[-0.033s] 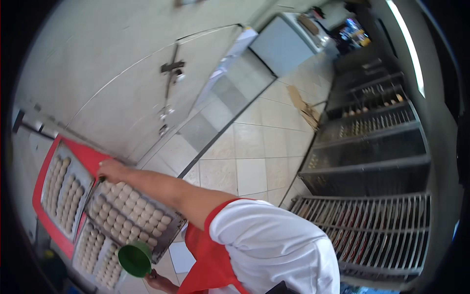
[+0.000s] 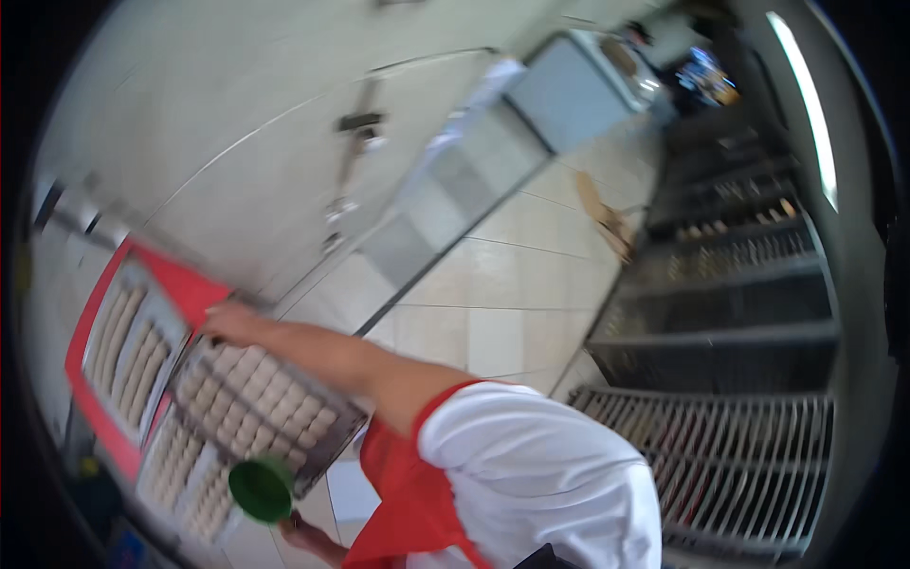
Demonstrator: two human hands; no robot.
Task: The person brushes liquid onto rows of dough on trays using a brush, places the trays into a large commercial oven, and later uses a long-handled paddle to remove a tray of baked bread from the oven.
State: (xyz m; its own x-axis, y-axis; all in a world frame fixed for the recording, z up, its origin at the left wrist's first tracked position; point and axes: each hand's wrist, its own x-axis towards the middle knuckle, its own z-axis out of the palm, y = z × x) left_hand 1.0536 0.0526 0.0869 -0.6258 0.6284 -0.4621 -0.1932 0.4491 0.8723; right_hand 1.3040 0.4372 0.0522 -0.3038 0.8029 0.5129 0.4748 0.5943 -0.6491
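Observation:
My left hand grips a round green bowl by its side, over the near edge of the trays. Stretched far out, my right hand is at the far corner of a dark metal tray. Its fingers look closed around something small, which blur and the hand hide. Rows of round pale dough pieces fill that tray. Beside it, a lighter tray carries long rows of dough, and another tray with small dough pieces lies partly under the bowl's edge.
The trays rest on a red surface against a pale wall. Behind me to the right stand a slatted metal rack and dark shelves with trays. A piece of cardboard lies on the tiled floor. A white appliance is farther off.
The whole view has shifted slightly and is more blurred. My right hand stays by the far tray corner, and my left hand keeps hold of the green bowl.

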